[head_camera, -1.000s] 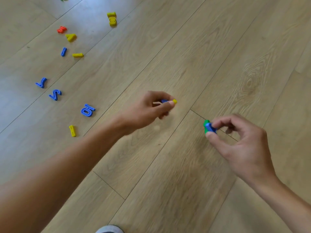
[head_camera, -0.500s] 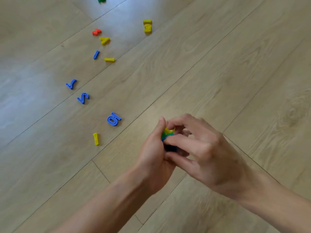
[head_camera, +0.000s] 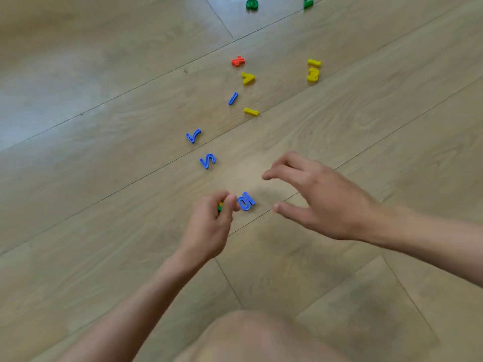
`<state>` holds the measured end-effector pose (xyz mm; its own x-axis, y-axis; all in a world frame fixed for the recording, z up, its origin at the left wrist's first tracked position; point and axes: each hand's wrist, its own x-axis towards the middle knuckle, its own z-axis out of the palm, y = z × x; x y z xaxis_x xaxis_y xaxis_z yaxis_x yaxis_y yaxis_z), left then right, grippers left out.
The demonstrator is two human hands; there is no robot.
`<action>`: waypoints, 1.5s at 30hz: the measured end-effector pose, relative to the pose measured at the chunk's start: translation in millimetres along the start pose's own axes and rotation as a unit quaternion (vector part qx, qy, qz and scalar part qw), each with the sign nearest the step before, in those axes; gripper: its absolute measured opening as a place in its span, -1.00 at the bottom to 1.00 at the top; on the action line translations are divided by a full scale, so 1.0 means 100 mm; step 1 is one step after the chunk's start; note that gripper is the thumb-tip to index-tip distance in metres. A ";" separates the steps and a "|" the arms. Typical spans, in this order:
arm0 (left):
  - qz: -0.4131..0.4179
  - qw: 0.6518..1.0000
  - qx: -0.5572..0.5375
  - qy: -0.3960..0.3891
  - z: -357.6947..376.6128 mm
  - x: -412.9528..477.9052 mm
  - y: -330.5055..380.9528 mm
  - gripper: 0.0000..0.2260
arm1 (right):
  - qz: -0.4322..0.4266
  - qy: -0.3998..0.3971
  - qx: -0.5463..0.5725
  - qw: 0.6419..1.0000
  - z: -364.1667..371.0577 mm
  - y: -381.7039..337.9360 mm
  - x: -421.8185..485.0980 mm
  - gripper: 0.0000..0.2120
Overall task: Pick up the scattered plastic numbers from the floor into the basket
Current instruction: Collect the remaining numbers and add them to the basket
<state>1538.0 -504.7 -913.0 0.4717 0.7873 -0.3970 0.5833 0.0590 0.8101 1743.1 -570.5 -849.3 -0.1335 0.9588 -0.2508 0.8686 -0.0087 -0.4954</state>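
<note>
My left hand (head_camera: 211, 220) is curled round a small bunch of plastic pieces (head_camera: 220, 206); only yellow and green edges show between the fingers. Right beside its fingertips a blue "10" (head_camera: 246, 201) lies on the wooden floor (head_camera: 104, 126). My right hand (head_camera: 316, 194) hovers to the right of the blue "10" with fingers and thumb spread, holding nothing. Farther off lie a blue "5" (head_camera: 207, 160), a blue "7" (head_camera: 193, 135), a blue bar (head_camera: 233, 98) and a yellow bar (head_camera: 251, 111). No basket is in view.
Beyond those lie a yellow "4" (head_camera: 247, 78), a red piece (head_camera: 237, 61), a yellow "3" (head_camera: 312, 75) with a yellow bar (head_camera: 314, 62) above it, and two green pieces (head_camera: 252, 4) (head_camera: 308, 3) at the top edge. My knee (head_camera: 251, 338) fills the bottom centre.
The hands met and the right hand's pieces passed into the left. The hands have now parted; the right is empty and spread, and both are close to the blue "10".
</note>
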 end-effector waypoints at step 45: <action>-0.178 0.809 -0.553 0.095 -0.02 0.29 -0.22 -0.74 | -0.287 -0.021 0.142 0.947 0.30 0.23 1.52 -0.82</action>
<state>1537.7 -482.0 -941.0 0.2329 0.6730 -0.7020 -0.3366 0.7330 0.5911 1728.7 -433.5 -923.8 -0.5697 0.8161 0.0975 0.4847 0.4294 -0.7620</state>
